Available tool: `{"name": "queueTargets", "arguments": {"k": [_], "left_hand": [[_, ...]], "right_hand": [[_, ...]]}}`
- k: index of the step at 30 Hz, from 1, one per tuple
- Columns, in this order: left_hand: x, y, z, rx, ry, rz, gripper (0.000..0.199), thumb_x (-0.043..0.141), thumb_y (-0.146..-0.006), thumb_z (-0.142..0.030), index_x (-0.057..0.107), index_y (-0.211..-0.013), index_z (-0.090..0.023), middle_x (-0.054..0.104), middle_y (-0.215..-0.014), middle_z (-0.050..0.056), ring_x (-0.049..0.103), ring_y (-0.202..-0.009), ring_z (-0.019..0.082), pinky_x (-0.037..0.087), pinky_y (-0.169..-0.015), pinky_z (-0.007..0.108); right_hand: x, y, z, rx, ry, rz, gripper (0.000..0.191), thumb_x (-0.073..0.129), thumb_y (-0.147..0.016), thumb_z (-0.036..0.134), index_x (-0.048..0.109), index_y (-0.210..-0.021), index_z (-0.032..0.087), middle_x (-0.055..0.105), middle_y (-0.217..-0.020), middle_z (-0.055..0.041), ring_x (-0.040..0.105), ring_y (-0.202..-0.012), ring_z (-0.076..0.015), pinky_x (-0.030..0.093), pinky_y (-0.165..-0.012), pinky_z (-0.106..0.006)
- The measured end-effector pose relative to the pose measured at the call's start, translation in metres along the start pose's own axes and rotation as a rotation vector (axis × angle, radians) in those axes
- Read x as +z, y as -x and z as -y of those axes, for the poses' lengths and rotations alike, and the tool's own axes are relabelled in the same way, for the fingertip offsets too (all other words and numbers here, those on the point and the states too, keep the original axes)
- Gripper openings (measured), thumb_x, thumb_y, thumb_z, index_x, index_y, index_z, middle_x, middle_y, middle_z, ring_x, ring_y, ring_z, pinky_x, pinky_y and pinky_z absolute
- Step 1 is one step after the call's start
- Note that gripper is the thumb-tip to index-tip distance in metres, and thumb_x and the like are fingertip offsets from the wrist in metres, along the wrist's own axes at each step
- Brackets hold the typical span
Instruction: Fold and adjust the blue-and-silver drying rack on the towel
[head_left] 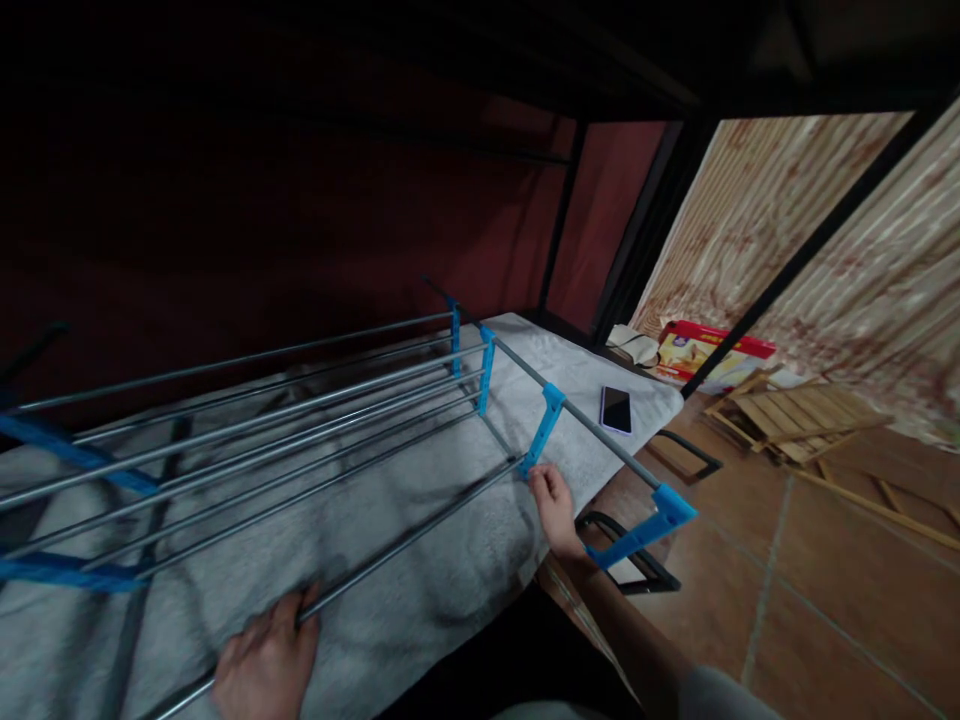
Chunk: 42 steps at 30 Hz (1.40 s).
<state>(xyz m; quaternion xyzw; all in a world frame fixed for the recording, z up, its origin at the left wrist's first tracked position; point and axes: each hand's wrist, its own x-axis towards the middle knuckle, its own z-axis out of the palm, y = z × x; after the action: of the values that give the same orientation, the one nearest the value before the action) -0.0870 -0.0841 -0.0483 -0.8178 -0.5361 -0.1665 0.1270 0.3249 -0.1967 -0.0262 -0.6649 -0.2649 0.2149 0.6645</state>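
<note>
A rack (322, 400) of thin grey metal rods and blue plastic brackets lies across a light grey cloth. My left hand (266, 655) is wrapped around the nearest metal rod (405, 541), at the bottom left. Where that rod meets a blue bracket (541, 432), my right hand (553, 500) has its fingers closed on the bracket's lower end. Beside my right wrist, another blue bracket (645, 528) hangs over the cloth's edge on the rack's side tube (600, 430). More blue brackets (82, 455) hold the rods' other ends at far left.
A phone (616, 410) lies on the cloth (517, 340) at right. Black frame posts (562, 220) rise behind. On the tiled floor (817, 570) are a red and yellow box (712, 355) and wooden slatted pieces (806, 415). Black metal loops (686, 455) stick out below the cloth's edge.
</note>
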Motion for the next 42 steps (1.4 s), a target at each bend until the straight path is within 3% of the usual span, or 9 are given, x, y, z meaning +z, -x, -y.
{"name": "queueTargets", "arguments": {"k": [3, 5, 8, 13, 21, 24, 29, 42], "left_hand": [[-0.002, 0.0, -0.001, -0.004, 0.014, -0.006, 0.04, 0.039, -0.099, -0.036, 0.073, -0.099, -0.016, 0.069, -0.074, 0.011, 0.062, -0.073, 0.027, 0.043, -0.076, 0.038], [-0.004, 0.0, -0.002, -0.004, 0.034, -0.006, 0.037, 0.04, -0.098, -0.034, 0.073, -0.098, -0.017, 0.069, -0.074, 0.011, 0.062, -0.074, 0.027, 0.042, -0.078, 0.038], [-0.007, 0.001, -0.003, -0.027, 0.075, -0.015, 0.029, 0.045, -0.097, -0.031, 0.071, -0.094, -0.019, 0.071, -0.077, 0.009, 0.063, -0.077, 0.026, 0.042, -0.078, 0.038], [-0.01, 0.001, -0.007, -0.049, 0.149, -0.063, 0.025, 0.047, -0.097, -0.027, 0.071, -0.096, -0.02, 0.073, -0.084, 0.008, 0.065, -0.083, 0.025, 0.041, -0.079, 0.038], [-0.019, 0.002, -0.014, -0.048, 0.16, -0.125, 0.024, 0.048, -0.096, -0.014, 0.07, -0.105, -0.019, 0.076, -0.095, 0.006, 0.065, -0.088, 0.023, 0.04, -0.08, 0.037], [-0.018, 0.003, -0.015, -0.058, 0.134, -0.154, 0.024, 0.049, -0.095, -0.012, 0.07, -0.106, -0.019, 0.075, -0.095, 0.005, 0.064, -0.088, 0.023, 0.04, -0.081, 0.036], [-0.012, 0.006, -0.012, -0.106, 0.079, -0.194, 0.025, 0.05, -0.094, -0.011, 0.07, -0.107, -0.018, 0.074, -0.097, 0.005, 0.064, -0.092, 0.023, 0.041, -0.083, 0.036], [-0.019, 0.005, -0.014, -0.288, 0.016, -0.013, 0.035, 0.046, -0.097, -0.009, 0.072, -0.119, -0.017, 0.075, -0.106, 0.007, 0.066, -0.101, 0.023, 0.042, -0.094, 0.039]], "right_hand": [[-0.01, -0.001, -0.003, -0.108, 0.12, -0.296, 0.031, 0.057, -0.09, 0.055, 0.06, -0.101, 0.026, 0.063, -0.102, -0.0047, 0.058, -0.099, -0.0242, 0.046, -0.094, -0.04], [-0.012, -0.007, -0.007, -0.102, 0.142, -0.353, 0.039, 0.062, -0.085, 0.053, 0.059, -0.113, 0.026, 0.063, -0.119, -0.008, 0.058, -0.109, -0.0255, 0.046, -0.099, -0.042], [-0.011, -0.02, -0.01, -0.08, 0.111, -0.246, 0.046, 0.066, -0.081, 0.051, 0.061, -0.12, 0.026, 0.064, -0.128, -0.0093, 0.059, -0.118, -0.0271, 0.046, -0.105, -0.044], [-0.009, -0.037, -0.011, -0.088, 0.098, -0.062, 0.03, 0.06, -0.085, 0.051, 0.071, -0.097, 0.025, 0.073, -0.1, -0.0052, 0.066, -0.102, -0.0275, 0.05, -0.101, -0.047], [-0.012, -0.048, -0.024, -0.071, 0.118, 0.115, 0.047, 0.074, -0.079, 0.057, 0.07, -0.115, 0.028, 0.073, -0.123, -0.0081, 0.065, -0.121, -0.0331, 0.046, -0.109, -0.05], [-0.008, -0.046, -0.028, -0.115, 0.179, 0.062, 0.049, 0.067, -0.084, 0.064, 0.068, -0.116, 0.026, 0.072, -0.121, -0.0093, 0.063, -0.119, -0.033, 0.046, -0.107, -0.049], [0.007, -0.044, -0.032, -0.133, 0.247, -0.062, 0.057, 0.057, -0.087, 0.073, 0.063, -0.115, 0.023, 0.071, -0.107, -0.0105, 0.065, -0.102, -0.0306, 0.049, -0.09, -0.043], [0.039, -0.058, -0.026, -0.168, 0.311, -0.228, 0.062, 0.05, -0.085, 0.082, 0.063, -0.102, 0.024, 0.071, -0.094, -0.0108, 0.063, -0.086, -0.0298, 0.045, -0.075, -0.038]]}}
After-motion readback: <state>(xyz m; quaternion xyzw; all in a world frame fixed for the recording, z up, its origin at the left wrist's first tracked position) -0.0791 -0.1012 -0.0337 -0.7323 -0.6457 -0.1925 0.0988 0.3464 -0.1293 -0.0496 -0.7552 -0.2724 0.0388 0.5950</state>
